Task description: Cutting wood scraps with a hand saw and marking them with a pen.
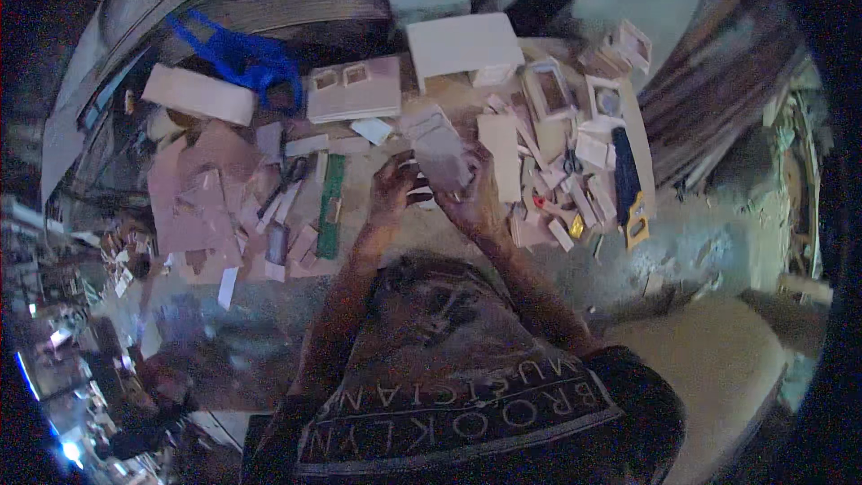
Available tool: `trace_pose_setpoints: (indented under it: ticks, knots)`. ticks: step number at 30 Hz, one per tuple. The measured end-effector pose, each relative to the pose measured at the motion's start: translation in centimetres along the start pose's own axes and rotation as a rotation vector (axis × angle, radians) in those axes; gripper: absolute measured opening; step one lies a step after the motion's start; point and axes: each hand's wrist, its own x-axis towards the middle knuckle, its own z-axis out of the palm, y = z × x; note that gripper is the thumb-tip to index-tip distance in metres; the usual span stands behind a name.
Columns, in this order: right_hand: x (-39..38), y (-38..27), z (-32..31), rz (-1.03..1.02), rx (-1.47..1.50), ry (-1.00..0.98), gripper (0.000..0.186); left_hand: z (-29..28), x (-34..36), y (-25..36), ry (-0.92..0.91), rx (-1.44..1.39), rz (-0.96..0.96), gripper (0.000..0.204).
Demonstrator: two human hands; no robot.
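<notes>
In the middle of the head view, a pale, box-like piece [435, 133] is held up over the table, and its exact kind is too blurred to make out. My right hand [469, 193] is closed round its lower right side. Beside its lower left, my left hand [395, 187] has its fingers apart and bent; whether they touch the piece is unclear. Just right of my right hand lies a long pale board [499, 154]. A green strip [330, 207] lies to the left of my left hand.
At the back stand a white table-shaped model [462, 43] and a panel with two square openings [354, 94]. A handsaw with a yellow handle [637, 220] lies at right, near dark scissors [571, 162] and offcuts. Brown sheets [189, 202] and a blue cloth-like thing [242, 56] are at left.
</notes>
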Motion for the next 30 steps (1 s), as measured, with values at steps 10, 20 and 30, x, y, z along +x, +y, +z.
trace_pose_setpoints:
  ticks: [10,20,30]
  knots:
    - [-8.0,1.1,-1.2,0.329,0.119,-0.165,0.039,0.5,-0.8,-3.1,-0.043,0.003,-0.160,0.039]
    - [-12.4,7.3,-0.8,0.522,-0.081,-0.404,0.029,-4.9,-3.2,-5.1,0.046,0.353,0.004,0.047]
    - [-16.5,9.4,2.1,0.145,-0.714,-0.176,0.047,-19.6,0.1,-26.0,0.071,0.923,0.503,0.041]
